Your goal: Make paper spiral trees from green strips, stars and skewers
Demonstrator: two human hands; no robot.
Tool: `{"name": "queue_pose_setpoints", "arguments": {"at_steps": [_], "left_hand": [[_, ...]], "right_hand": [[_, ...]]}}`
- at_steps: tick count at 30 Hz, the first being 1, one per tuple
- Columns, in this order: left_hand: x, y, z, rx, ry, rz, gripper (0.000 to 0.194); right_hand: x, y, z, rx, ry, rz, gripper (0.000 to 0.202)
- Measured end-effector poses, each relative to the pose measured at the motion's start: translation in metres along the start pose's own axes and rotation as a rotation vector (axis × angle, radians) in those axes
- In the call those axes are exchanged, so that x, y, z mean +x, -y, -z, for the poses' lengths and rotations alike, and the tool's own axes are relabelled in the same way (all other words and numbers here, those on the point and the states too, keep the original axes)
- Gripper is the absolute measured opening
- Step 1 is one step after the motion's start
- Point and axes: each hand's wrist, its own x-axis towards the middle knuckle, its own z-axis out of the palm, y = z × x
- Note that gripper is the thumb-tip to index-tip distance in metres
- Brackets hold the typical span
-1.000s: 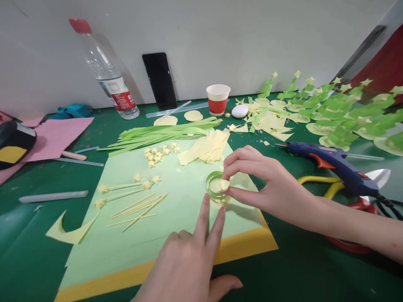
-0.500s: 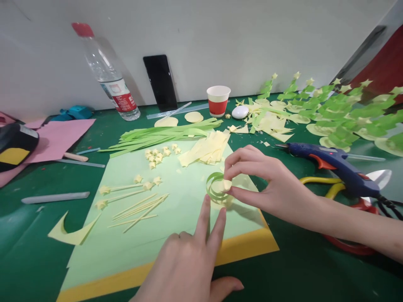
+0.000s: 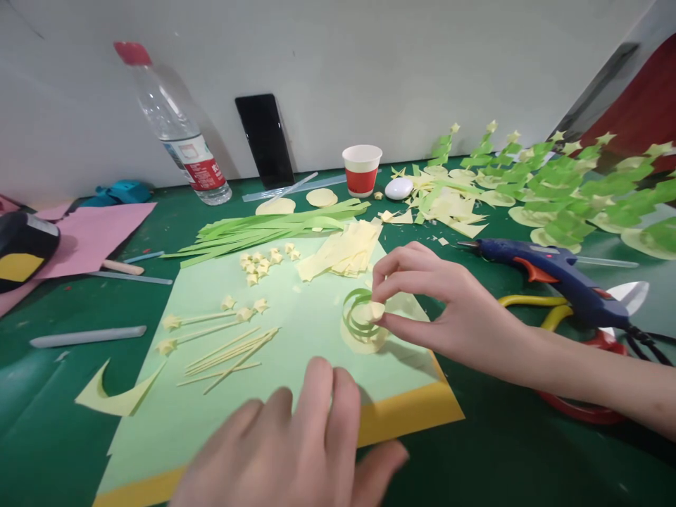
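Observation:
My right hand (image 3: 422, 299) pinches a small pale yellow paper piece (image 3: 375, 310) against the edge of a green paper strip coil (image 3: 351, 322). The coil rests on a pale yellow paper disc (image 3: 364, 345), on a light green sheet (image 3: 306, 331). My left hand (image 3: 296, 436), slightly blurred, hovers over the sheet's near part, fingers bent, thumb apart, holding nothing. To its upper left lie thin yellow paper sticks (image 3: 232, 358), some tipped with folded stars. Loose paper stars (image 3: 258, 265) and yellow paper strips (image 3: 343, 248) are further back.
At right lie a glue gun (image 3: 554, 271) and scissors (image 3: 554, 313). Finished paper plants (image 3: 560, 183) crowd the back right. Along the wall stand a water bottle (image 3: 179, 134), a phone (image 3: 265, 141) and a paper cup (image 3: 362, 171). Green strips (image 3: 264, 231) lie behind the sheet.
My left hand has drawn back from the coil toward me, its two extended fingers now bent. My right hand keeps its pinch at the coil. The view has shifted slightly.

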Motion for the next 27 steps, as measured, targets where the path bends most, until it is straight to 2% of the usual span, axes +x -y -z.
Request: {"name": "queue_pose_setpoints", "arguments": {"at_steps": [3, 4, 6, 8, 13, 19, 27], "left_hand": [[0.014, 0.024, -0.010, -0.049, -0.272, 0.001, 0.027], [0.020, 0.032, -0.012, -0.108, -0.319, -0.029, 0.024], [0.030, 0.043, -0.015, -0.319, -0.315, -0.044, 0.018], [0.036, 0.049, -0.015, -0.537, -0.280, -0.060, 0.023], [0.041, 0.047, -0.019, -0.854, -0.202, -0.052, 0.024], [0.043, 0.044, -0.025, -1.028, -0.139, -0.002, 0.022], [0.044, 0.044, -0.023, -1.100, -0.120, 0.037, 0.021]], "right_hand": [[0.000, -0.001, 0.000, -0.003, -0.008, 0.011, 0.010], [0.000, -0.001, 0.000, -0.005, -0.008, 0.013, 0.010], [0.000, -0.001, 0.000, -0.008, -0.006, 0.012, 0.010], [0.000, -0.001, 0.001, -0.004, -0.004, 0.009, 0.010], [0.000, 0.000, 0.001, 0.001, -0.005, 0.001, 0.011], [0.000, -0.001, 0.000, -0.005, -0.004, 0.012, 0.012], [-0.001, 0.000, 0.002, 0.000, 0.006, 0.013, 0.010]]}}
